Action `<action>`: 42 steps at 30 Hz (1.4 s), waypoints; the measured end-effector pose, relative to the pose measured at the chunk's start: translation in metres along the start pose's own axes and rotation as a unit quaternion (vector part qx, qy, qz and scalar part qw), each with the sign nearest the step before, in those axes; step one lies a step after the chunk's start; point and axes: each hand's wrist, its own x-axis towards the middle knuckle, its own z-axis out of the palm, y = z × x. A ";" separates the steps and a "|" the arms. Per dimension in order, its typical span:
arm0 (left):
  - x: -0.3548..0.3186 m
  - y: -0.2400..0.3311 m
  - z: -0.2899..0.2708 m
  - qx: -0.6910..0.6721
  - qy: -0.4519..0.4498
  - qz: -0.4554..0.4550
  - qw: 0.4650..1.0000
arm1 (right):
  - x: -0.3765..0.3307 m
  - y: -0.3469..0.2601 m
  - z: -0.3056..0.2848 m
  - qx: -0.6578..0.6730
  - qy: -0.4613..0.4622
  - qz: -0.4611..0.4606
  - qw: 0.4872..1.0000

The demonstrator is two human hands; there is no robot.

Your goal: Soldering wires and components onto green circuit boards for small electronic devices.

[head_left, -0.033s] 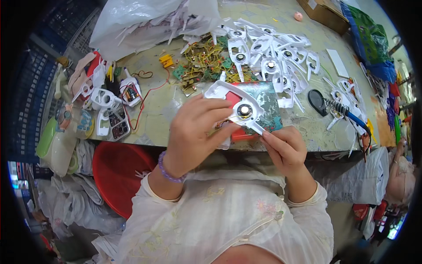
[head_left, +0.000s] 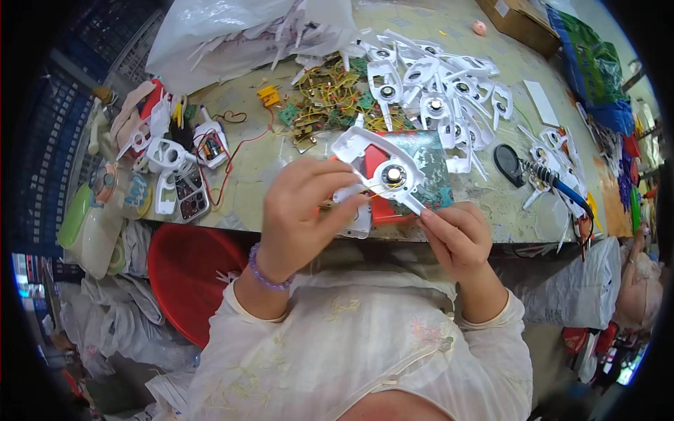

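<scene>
Head camera shows me the right hand (head_left: pixel 458 235) pinching the narrow handle of a white shell (head_left: pixel 413 168) between thumb and fingers, a snug-looking grasp at its near end. The shell reaches forward and leftward from that pinch, and a round speaker (head_left: pixel 394 175) sits in it just past the handle. Left of the pinch I have the left hand (head_left: pixel 302 207), its thumb and fingertips bent toward each other beside a thin yellow wire (head_left: pixel 380 190); I cannot tell whether they hold it.

What has just changed is that left hand: it is slightly further left than a moment ago, when its fingers lay over the shell's side. The right hand's pinch has barely shifted. For the work in hand, I take this to mean the speaker and wire are better exposed, with the right hand doing the steadying.

Behind the shell lies a red-and-green box (head_left: pixel 432 151), and a second white piece (head_left: pixel 359 223) shows under the left fingertips. Ahead of the grip I see a tangle of wired circuit boards (head_left: pixel 330 91) and a pile of similar shells (head_left: pixel 425 104). Well to its right rests a blue-handled soldering iron (head_left: pixel 570 191).
</scene>
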 end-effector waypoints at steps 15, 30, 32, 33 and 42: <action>-0.053 -0.014 -0.004 0.201 -0.105 0.147 0.963 | -0.006 -0.009 0.021 -0.065 0.046 -0.041 0.996; -0.047 -0.018 -0.055 0.298 -0.120 0.192 0.927 | 0.065 -0.044 0.019 -0.094 -0.152 -0.297 0.938; -0.048 -0.021 -0.054 0.285 -0.112 0.180 0.935 | 0.088 -0.062 0.016 -0.090 -0.229 -0.292 0.924; -0.047 -0.022 -0.053 0.270 -0.102 0.173 0.942 | 0.098 -0.071 0.013 -0.091 -0.303 -0.284 0.905; -0.091 -0.058 -0.032 0.045 -0.048 -0.042 0.997 | 0.200 -0.099 0.025 -0.154 -0.457 -0.292 0.826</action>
